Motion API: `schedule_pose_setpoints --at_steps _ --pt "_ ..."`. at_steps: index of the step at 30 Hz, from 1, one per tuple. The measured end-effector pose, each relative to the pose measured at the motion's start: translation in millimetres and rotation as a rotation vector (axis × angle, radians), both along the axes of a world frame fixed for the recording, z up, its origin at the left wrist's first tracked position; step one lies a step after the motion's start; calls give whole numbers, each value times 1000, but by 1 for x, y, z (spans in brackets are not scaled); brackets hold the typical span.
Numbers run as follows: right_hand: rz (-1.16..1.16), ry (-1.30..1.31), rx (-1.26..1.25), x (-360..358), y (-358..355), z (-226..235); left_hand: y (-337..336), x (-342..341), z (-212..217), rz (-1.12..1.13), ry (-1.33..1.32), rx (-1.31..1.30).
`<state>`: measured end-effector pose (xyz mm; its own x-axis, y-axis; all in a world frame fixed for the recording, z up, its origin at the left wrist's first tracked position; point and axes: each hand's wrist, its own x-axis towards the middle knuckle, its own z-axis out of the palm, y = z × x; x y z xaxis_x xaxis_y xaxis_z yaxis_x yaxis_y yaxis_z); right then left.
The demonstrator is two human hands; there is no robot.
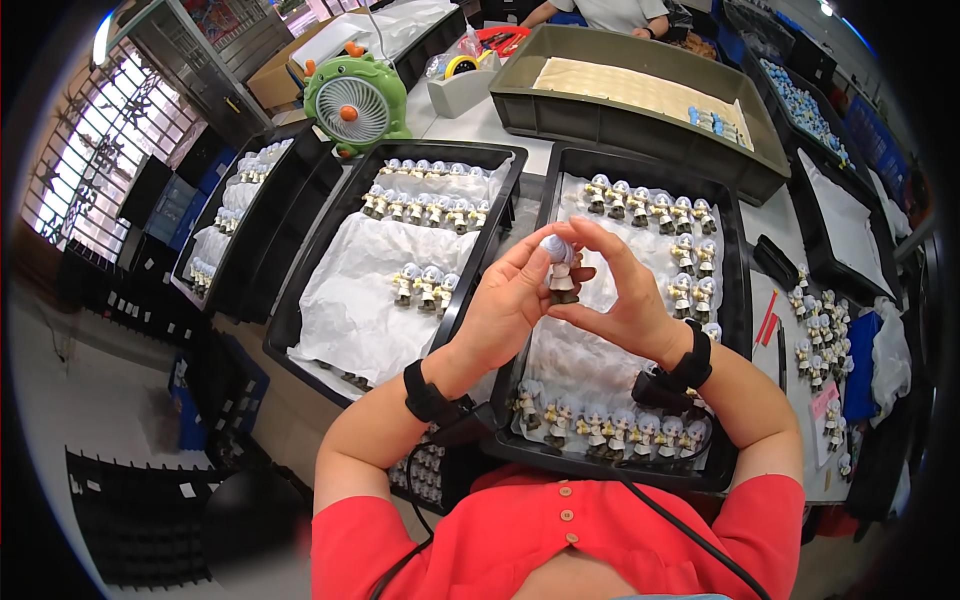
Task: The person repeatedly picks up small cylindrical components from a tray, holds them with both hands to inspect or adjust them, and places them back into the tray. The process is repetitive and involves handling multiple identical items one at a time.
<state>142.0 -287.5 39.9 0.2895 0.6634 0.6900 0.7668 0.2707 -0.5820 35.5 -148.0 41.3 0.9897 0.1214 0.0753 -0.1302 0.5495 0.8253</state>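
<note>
A small figurine (pixel 559 270) with pale lilac hair, a white garment and dark feet is upright between my hands, above the tray in front of me. My left hand (pixel 507 303) grips it from the side, thumb against the head. Curved around its other side, my right hand (pixel 638 302) has a fingertip at the top of the head and the thumb at the feet. Below lies a black tray (pixel 738 290) lined with white paper, holding rows of similar figurines (pixel 640 203) along its far, right and near sides.
Left of it, another black tray (pixel 290 300) holds more figurines. A green fan (pixel 352 100) and a tape dispenser (pixel 465 88) stand behind. An olive bin (pixel 640 125) fills the back. Loose figurines (pixel 825 335) and red sticks (pixel 767 318) lie at right. Another person (pixel 615 14) is opposite.
</note>
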Motion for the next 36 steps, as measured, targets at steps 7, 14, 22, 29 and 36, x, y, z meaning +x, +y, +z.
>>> schedule_pose_setpoints --at_steps 7,14,22,29,36 --pt "18 138 -1 5 3 -5 4 2 1 -11 -3 -18" --pt "-18 63 -20 9 1 -7 6 1 -2 31 -8 -52" --pt "20 90 -63 7 2 -4 9 1 -7 17 -9 -83" --pt "85 176 -35 8 4 -8 7 1 -7 46 12 -119" --pt "-1 199 -65 8 -1 -1 33 -9 22 80 108 25"
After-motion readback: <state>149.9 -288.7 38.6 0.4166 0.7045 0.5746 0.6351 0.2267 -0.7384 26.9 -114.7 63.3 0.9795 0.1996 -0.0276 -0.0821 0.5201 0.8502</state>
